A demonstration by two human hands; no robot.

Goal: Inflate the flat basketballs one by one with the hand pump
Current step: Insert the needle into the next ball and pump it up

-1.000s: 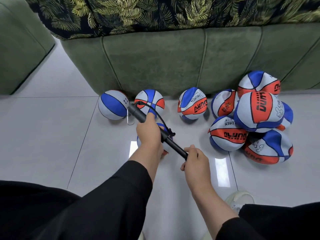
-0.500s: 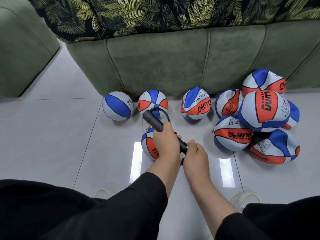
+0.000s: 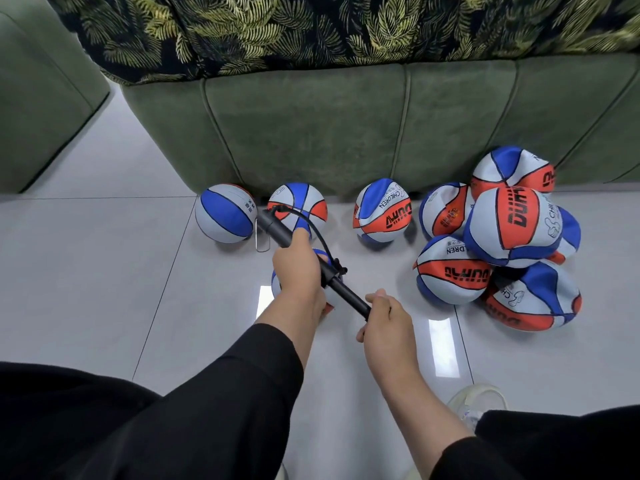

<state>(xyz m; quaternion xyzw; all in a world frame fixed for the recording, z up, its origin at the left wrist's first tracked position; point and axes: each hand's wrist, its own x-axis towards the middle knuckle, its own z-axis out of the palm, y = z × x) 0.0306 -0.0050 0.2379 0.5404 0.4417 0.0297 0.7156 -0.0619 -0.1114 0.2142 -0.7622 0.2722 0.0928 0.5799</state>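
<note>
Black plastic hand pump (image 3: 304, 258) slants across the middle of the head view, above pale floor tiles (image 3: 104, 271). My left hand (image 3: 296, 268) is wrapped around its barrel; my right hand (image 3: 386, 318) is closed on the handle end, pulled a little way out, so I judge a pumping stroke is under way. A thin black hose (image 3: 313, 225) loops from the pump's far tip down behind my left hand toward the ball being filled (image 3: 277, 282), which sits mostly hidden under that hand on the floor. Three rounder balls line the base of a green sofa (image 3: 346, 126); a heap of flat balls (image 3: 519, 237) lies to the right. The skins look soft and light, likely to roll or buckle, so I would steady the barrel firmly and keep the needle joint unstrained.
</note>
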